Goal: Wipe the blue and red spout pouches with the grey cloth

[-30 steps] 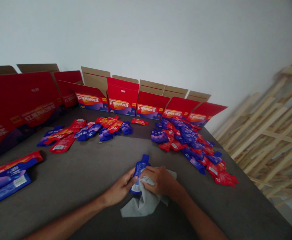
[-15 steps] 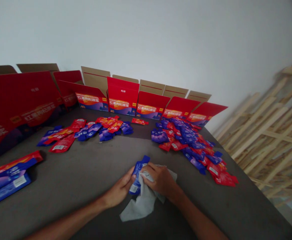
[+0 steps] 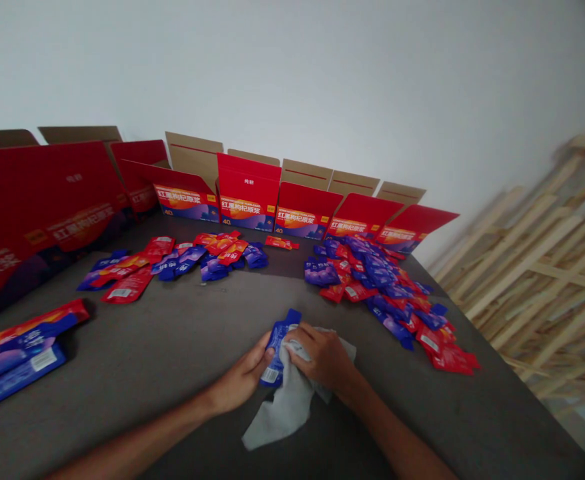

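Between thumb and fingers, my left hand grips a blue pouch by its left edge. The pouch is tilted, its narrow spout end pointing away from me and a white barcode label near the bottom. My right hand is closed on a pale grey cloth and presses it against the pouch's right side. One corner of the cloth hangs toward me. The cloth and right fingers cover part of the pouch.
Red and blue pouches lie in a large pile on the right and a smaller group at mid-left. More pouches lie near left. Open red cartons line the back along the wall. Wooden slats stand beyond the table's right edge.
Little differs: the whole view has shifted slightly. Both hands keep their hold on the blue pouch and the cloth.
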A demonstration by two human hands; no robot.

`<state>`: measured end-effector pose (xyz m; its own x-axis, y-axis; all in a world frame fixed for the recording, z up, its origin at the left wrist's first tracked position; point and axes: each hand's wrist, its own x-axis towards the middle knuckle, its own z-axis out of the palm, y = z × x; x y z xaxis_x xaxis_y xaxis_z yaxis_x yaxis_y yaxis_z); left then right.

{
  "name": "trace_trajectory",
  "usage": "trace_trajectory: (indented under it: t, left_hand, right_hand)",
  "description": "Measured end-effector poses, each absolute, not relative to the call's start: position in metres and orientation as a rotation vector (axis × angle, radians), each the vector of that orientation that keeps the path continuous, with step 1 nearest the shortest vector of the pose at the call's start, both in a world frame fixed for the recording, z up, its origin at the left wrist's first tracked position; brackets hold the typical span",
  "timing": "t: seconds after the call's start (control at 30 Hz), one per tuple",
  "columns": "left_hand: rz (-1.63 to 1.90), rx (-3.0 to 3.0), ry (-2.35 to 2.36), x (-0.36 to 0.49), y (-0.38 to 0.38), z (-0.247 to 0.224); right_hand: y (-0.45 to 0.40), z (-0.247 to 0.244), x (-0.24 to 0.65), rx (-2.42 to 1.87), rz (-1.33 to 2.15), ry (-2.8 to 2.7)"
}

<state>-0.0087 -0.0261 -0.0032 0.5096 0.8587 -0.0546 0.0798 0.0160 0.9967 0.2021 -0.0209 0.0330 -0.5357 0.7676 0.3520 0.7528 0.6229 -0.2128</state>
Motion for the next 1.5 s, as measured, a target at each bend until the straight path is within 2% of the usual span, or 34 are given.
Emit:
trace_trajectory:
  t: [0.13, 0.47, 0.9, 1.23, 1.5]
  left_hand:
    - [0.751, 1.432, 0.863, -0.008, -0.027, -0.003]
    - [0.783, 1.365, 0.948, -0.007, -0.025, -0.004]
    - [0.768, 1.170, 0.823, -0.005, -0.025, 0.004]
    - [0.824, 0.988, 0.660, -0.004, -0.023, 0.000]
    - [0.755, 0.846, 0.541, -0.003, -0.022, 0.007]
  right_hand:
    - [-0.019, 0.033, 0.203, -1.235, 0.038, -2.363]
    - [-0.029, 0.033, 0.198, -0.997, 0.224, -2.746]
    - [-0.029, 0.029, 0.188, -1.260, 0.084, -2.195]
    - [-0.033, 0.028, 0.192, -0.939, 0.134, -2.720]
    - [-0.029, 0.031, 0.192, -1.170, 0.008, -2.335]
